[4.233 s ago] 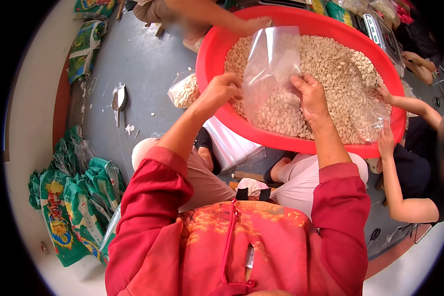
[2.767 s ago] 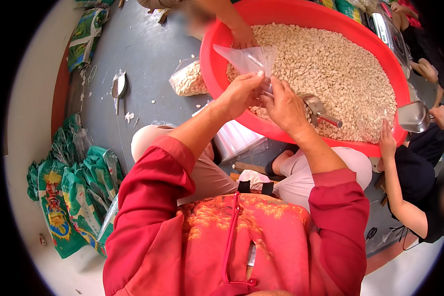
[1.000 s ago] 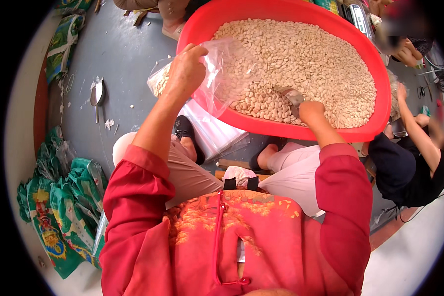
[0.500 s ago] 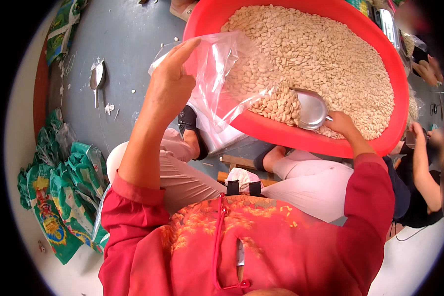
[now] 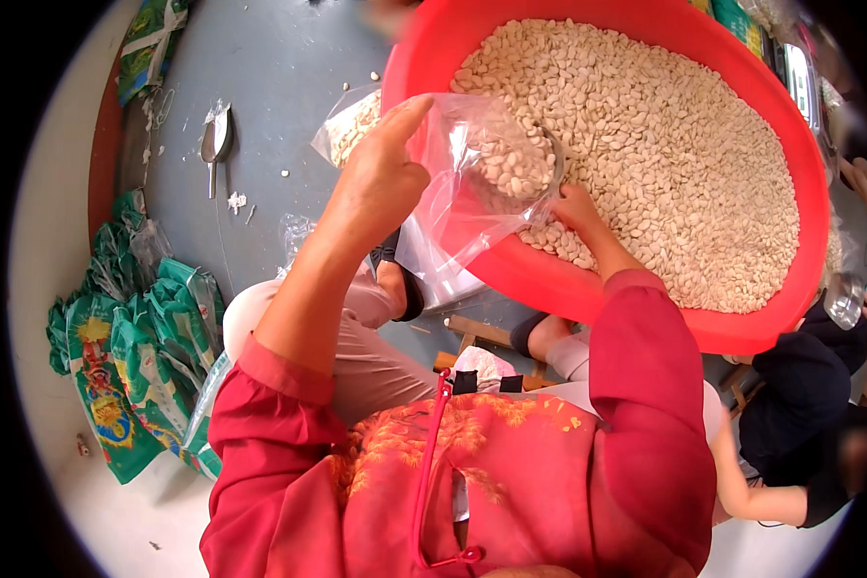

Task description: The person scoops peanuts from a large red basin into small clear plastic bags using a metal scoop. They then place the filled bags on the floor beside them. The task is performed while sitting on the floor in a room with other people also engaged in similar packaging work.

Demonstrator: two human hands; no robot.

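A clear plastic bag (image 5: 438, 241) hangs from my left hand (image 5: 376, 183), whose fingers are closed on it with the index finger stretched out. In my right hand (image 5: 578, 209) is a metal scoop (image 5: 555, 159), gripped by its handle. Its load of pale flat seeds (image 5: 511, 164), like pumpkin seeds, shows through the bag's film, and the scoop's front is at or inside the bag's mouth. Both hands are over the left side of a big red tub (image 5: 539, 275), which holds a wide heap of the same seeds (image 5: 665, 164).
On the grey floor at left lies another metal scoop (image 5: 218, 135). A clear bag with seeds (image 5: 354, 123) rests beyond my left hand. Green printed bags (image 5: 116, 385) are piled at far left. A wooden stool (image 5: 482, 332) stands below the tub; a co-worker (image 5: 800, 385) sits at right.
My right hand has carried the loaded scoop leftward from the heap to the plastic bag. The left hand still holds the bag and appears slightly lower and farther right, as the whole view has shifted.
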